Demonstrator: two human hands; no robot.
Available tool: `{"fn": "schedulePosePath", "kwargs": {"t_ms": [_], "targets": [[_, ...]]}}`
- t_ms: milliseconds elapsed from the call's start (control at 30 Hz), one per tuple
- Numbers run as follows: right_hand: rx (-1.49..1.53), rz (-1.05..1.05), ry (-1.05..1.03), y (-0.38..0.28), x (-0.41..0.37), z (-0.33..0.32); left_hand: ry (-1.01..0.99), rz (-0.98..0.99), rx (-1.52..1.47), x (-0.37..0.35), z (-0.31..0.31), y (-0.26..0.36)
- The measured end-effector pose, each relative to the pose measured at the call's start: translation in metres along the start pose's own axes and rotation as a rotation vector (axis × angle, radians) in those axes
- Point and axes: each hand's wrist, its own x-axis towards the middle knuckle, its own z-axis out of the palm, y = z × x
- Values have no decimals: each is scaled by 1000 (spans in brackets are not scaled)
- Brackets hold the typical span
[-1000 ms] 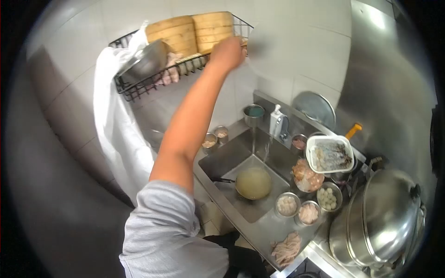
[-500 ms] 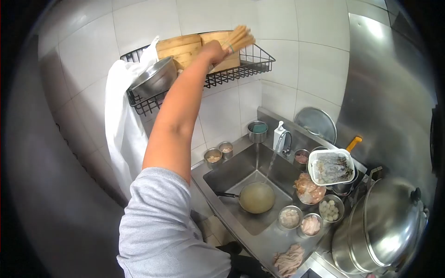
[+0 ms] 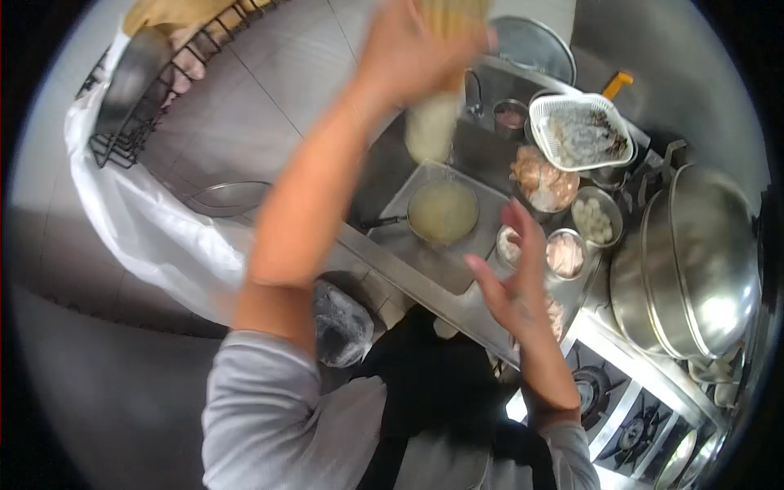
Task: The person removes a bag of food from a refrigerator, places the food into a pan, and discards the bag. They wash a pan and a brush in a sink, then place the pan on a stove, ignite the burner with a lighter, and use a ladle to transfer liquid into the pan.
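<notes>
Over the back of the sink, my left hand (image 3: 412, 57) is wrapped round a bamboo brush (image 3: 457, 15), a bundle of thin strips blurred by motion. Below that fist hangs a pale, smeared shape (image 3: 433, 131) that I cannot make out clearly. My right hand (image 3: 521, 273) is in the air above the sink's right side, thumb and fingers apart, with nothing in it. Under and between the hands, a black-handled pan (image 3: 443, 211) of cloudy yellowish liquid sits in the steel sink (image 3: 384, 253).
Along the right ledge are a white basket of shrimp (image 3: 580, 131), a bowl of raw meat (image 3: 543, 180), a bowl of white balls (image 3: 594, 219) and a cup of pale meat (image 3: 565, 253). A large steamer pot (image 3: 694, 261) stands beyond, above gas burners (image 3: 592, 388). A wire rack (image 3: 122, 135) hangs upper left.
My left hand has come from the wall rack to above the sink, carrying the bamboo brush. My right hand has come into view. The head view has turned down and right.
</notes>
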Motion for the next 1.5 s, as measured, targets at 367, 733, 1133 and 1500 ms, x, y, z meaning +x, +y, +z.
{"fn": "schedulePosePath", "kwargs": {"t_ms": [367, 733, 1133, 1500], "targets": [[103, 970, -396, 227, 4, 192, -992, -864, -234, -146, 192, -378], [-357, 1003, -834, 394, -59, 305, -1195, -882, 433, -326, 292, -753], [-312, 1249, -758, 335, 24, 282, -1328, -716, 369, -207, 219, -564], [-386, 1239, -906, 371, 1, 299, -1182, -729, 470, -252, 183, -596]]}}
